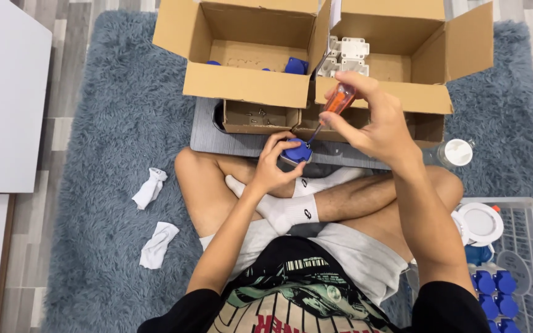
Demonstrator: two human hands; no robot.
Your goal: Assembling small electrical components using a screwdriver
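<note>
Shaggy grey rug [112,123] underfoot; person cross-legged. At 12 o'clock two open cardboard boxes: left box [242,49] holds blue parts, right box [396,55] white housings. Left hand [276,166] clamped on blue part [297,152]; right hand [371,117] closed on orange-handled screwdriver [334,106], tip at the part. Basket [519,259] with blue parts at 4 o'clock; crumpled white cloths [150,187] at 8

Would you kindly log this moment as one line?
left hand: holds blue part | right hand: screwdriver on part
</note>
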